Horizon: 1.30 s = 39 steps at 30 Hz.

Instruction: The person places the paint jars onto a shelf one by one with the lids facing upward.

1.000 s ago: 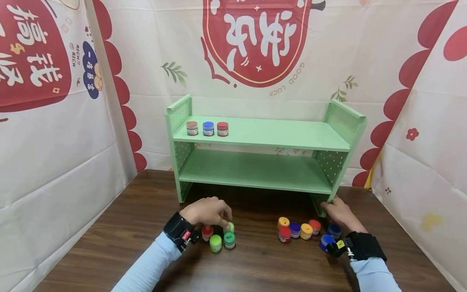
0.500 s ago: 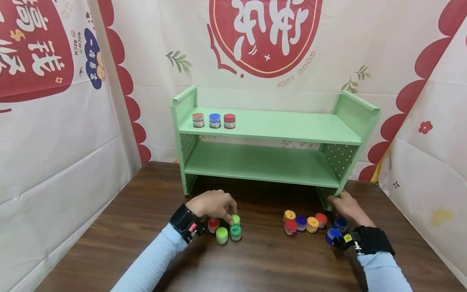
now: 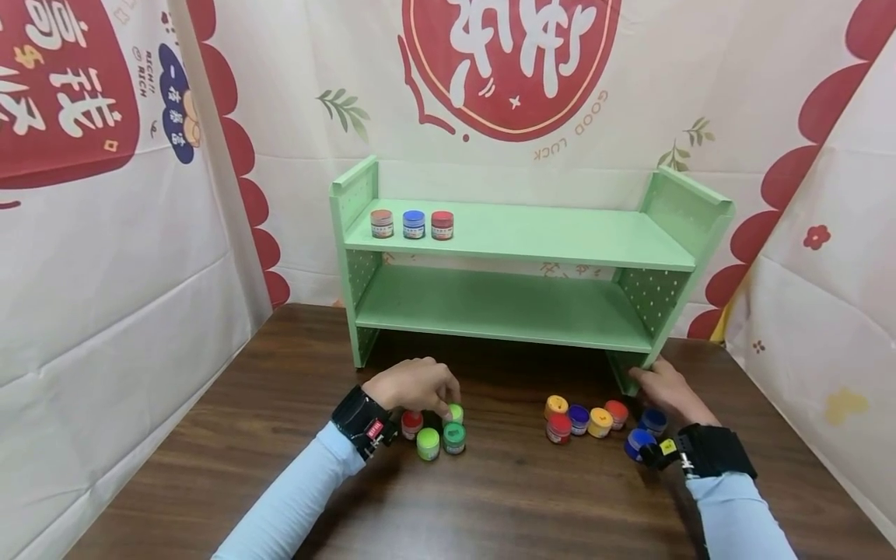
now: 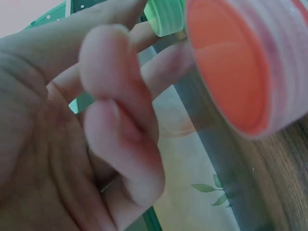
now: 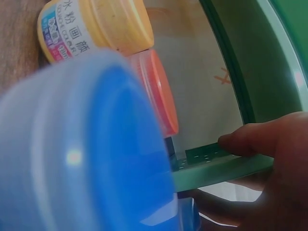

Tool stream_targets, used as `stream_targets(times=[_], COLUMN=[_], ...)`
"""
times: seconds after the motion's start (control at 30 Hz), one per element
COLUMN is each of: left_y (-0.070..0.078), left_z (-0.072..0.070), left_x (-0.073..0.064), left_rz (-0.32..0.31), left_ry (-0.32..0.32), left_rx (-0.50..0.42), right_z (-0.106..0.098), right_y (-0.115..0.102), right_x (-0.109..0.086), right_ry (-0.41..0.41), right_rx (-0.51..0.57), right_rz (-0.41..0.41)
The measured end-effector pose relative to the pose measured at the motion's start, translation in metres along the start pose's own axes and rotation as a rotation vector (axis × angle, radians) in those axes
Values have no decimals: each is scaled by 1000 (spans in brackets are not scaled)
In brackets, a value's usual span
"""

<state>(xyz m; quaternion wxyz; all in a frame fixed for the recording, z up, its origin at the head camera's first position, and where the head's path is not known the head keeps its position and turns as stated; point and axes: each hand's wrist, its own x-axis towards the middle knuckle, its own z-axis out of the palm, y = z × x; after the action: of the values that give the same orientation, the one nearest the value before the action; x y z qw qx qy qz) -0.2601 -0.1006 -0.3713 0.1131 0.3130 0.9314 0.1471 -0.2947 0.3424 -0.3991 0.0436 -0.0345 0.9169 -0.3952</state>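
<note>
My left hand (image 3: 414,384) pinches a light green paint jar (image 3: 456,412) on the table, thumb and fingertips at its lid. Close by stand a second light green jar (image 3: 428,444), a dark green jar (image 3: 454,439) and a red jar (image 3: 411,424), which looms large in the left wrist view. My right hand (image 3: 670,391) grips the lower right side panel of a green two-tier shelf (image 3: 546,236), its thumb on the inner face in the right wrist view. Blue jars (image 3: 639,444) stand beside that wrist. The fingers behind the panel are partly hidden.
Brown, blue and red jars (image 3: 442,225) stand in a row on the upper board's left end. Several yellow, red and purple jars (image 3: 600,422) cluster on the wooden table (image 3: 532,505) before the shelf. Printed cloth (image 3: 490,183) walls three sides.
The head view has tilted and shifted slightly, so everything lies a little differently in it. Both hands keep their places, at the light green jar and the shelf panel.
</note>
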Motion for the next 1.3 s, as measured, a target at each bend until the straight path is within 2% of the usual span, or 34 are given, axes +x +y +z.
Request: stream_targets(times=[0.23, 0.53, 0.87, 1.1, 1.3], left_y=[2, -1, -15, -19, -17], left_z=[1, 2, 3, 1, 4], left_x=[4, 7, 8, 5, 5], left_rz=[4, -40, -94, -89, -110], left_ry=[23, 81, 144, 141, 182], left_rx=[6, 9, -61, -95, -40], right_z=[-3, -5, -4, -3, -2], right_y=[3, 4, 1, 1, 0], right_x=[-5, -3, 1, 3, 5], right_ry=[-12, -11, -23, -10, -19], right_rx=[39, 16, 40, 35, 17], right_rz=[29, 16, 33, 33, 26])
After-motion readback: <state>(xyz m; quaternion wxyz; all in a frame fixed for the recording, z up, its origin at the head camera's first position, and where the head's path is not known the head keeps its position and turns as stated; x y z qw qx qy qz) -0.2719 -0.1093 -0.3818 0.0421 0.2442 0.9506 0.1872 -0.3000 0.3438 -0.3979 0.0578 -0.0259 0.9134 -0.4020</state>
